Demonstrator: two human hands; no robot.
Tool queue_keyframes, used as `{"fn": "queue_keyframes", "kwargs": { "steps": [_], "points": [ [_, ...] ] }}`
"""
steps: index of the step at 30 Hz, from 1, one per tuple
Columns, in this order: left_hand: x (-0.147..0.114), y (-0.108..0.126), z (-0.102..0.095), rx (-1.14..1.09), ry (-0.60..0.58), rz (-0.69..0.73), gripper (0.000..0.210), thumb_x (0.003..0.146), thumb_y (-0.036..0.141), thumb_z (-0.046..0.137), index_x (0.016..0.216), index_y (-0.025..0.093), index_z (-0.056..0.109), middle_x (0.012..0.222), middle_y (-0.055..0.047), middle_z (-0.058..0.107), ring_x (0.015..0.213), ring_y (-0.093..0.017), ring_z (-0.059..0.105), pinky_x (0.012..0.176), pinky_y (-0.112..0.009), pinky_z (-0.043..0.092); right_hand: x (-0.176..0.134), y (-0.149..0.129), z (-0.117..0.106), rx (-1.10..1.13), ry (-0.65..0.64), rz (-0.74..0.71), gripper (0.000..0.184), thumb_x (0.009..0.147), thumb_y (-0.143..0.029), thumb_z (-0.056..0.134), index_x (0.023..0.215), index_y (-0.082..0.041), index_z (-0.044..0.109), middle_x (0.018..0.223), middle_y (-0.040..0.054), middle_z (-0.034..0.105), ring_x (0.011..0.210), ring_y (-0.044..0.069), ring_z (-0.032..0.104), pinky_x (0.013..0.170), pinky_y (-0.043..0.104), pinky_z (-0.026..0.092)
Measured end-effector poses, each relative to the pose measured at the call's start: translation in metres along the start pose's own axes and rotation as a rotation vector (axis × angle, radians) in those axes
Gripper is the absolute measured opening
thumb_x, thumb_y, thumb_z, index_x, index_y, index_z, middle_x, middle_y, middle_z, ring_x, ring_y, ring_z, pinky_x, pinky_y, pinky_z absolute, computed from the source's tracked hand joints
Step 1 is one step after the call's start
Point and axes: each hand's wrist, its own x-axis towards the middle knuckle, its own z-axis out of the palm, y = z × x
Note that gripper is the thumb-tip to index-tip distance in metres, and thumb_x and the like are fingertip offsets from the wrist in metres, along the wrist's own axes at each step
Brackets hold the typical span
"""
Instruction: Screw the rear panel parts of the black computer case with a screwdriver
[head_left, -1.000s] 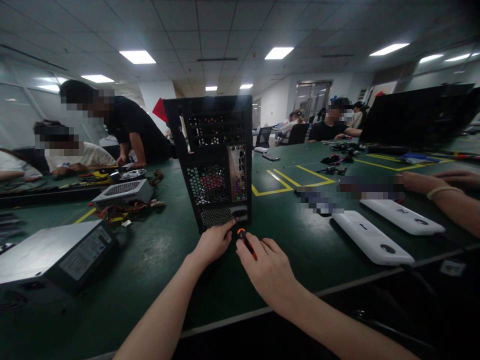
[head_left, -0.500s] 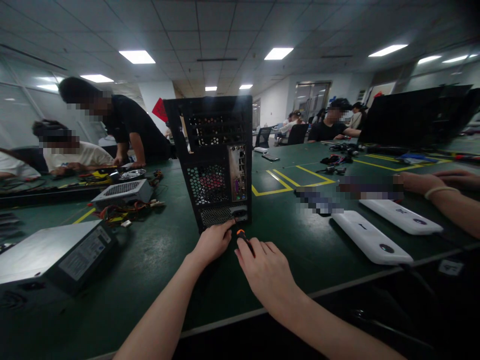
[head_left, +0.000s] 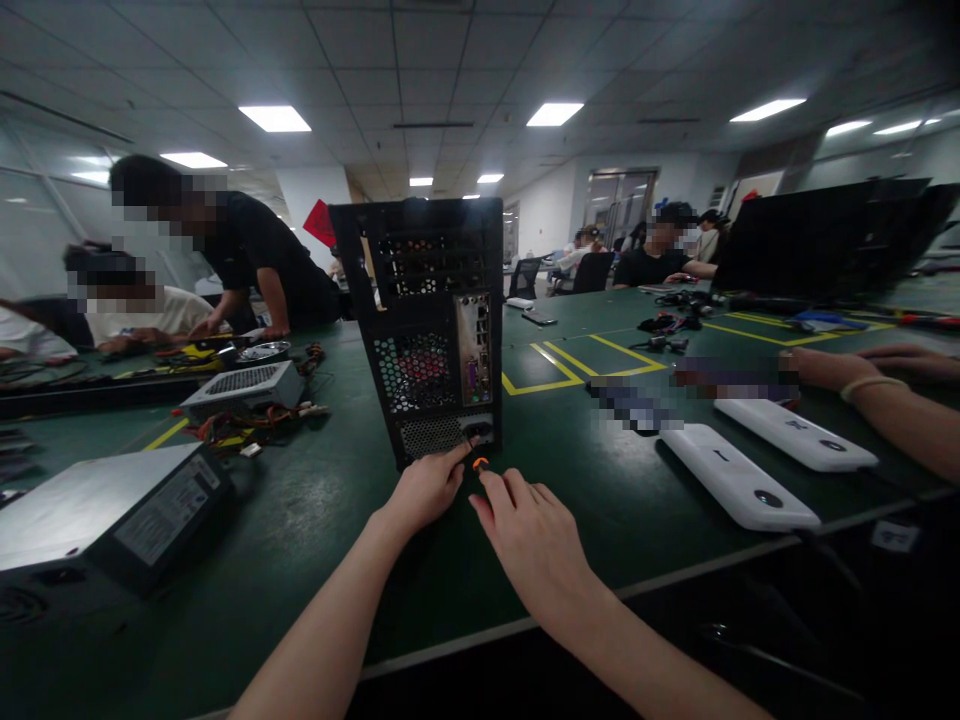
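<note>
A black computer tower (head_left: 442, 320) stands upright, its back with ports and metal mesh facing me. My left hand (head_left: 429, 485) is low against it, the index finger stretched to the case beside the power socket (head_left: 478, 428) and the thumb apart. Its other fingers are partly hidden. In my right hand (head_left: 529, 530) is a screwdriver (head_left: 481, 466) with an orange and black handle, held between thumb and fingers. The thin shaft points up at the tower's lower right, near my left fingertip. Whether the tip sits in a screw is too small to tell.
Left on the green table (head_left: 315, 590) lie a large power supply (head_left: 112, 520) and a smaller one (head_left: 244, 388) with loose cables. White devices (head_left: 739, 475) are at right, near another person's hands (head_left: 832, 370). Dark monitors (head_left: 817, 240) stand behind; several people work around.
My right hand has shifted slightly, and the screwdriver's shaft now reaches up to the tower's lower back. My left hand stays nearly in place at the case.
</note>
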Motion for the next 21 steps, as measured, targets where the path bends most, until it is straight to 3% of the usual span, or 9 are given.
{"fn": "queue_keyframes", "kwargs": {
  "steps": [7,12,17,21],
  "points": [
    [0.001,-0.003,0.005,0.235,-0.036,0.018,0.044,0.083,0.028,0.028,0.127,0.029,0.030,0.107,-0.007,0.054,0.091,-0.019,0.054,0.075,-0.028,0.040,-0.006,-0.001,0.005,0.067,-0.064,-0.074,0.025,0.075,-0.012,0.047,0.100,-0.015,0.050,0.109,0.0107,0.052,0.086,0.019,0.053,0.072,0.032,0.042],
    [0.001,-0.005,0.009,0.295,-0.035,0.055,0.044,0.085,0.031,0.022,0.129,0.030,0.024,0.103,-0.006,0.053,0.085,-0.018,0.055,0.069,-0.027,0.041,-0.004,-0.001,0.003,0.088,-0.052,-0.037,0.020,0.079,-0.014,0.043,0.097,-0.018,0.052,0.102,0.0095,0.054,0.078,0.018,0.055,0.067,0.032,0.045],
    [0.001,-0.007,0.010,0.281,-0.021,0.064,0.044,0.084,0.031,0.024,0.128,0.031,0.025,0.101,-0.005,0.053,0.086,-0.018,0.054,0.069,-0.026,0.041,-0.008,0.001,0.008,0.109,-0.010,-0.038,0.021,0.080,-0.013,0.039,0.096,-0.015,0.051,0.101,0.0132,0.052,0.082,0.020,0.056,0.066,0.033,0.047],
    [0.001,-0.006,0.009,0.274,-0.020,0.063,0.043,0.084,0.030,0.024,0.128,0.030,0.028,0.102,-0.006,0.053,0.085,-0.017,0.054,0.069,-0.027,0.040,-0.013,0.001,0.013,0.155,-0.011,0.060,0.020,0.083,-0.016,0.034,0.096,-0.013,0.049,0.083,0.0099,0.056,0.068,0.017,0.058,0.056,0.028,0.048]
  ]
}}
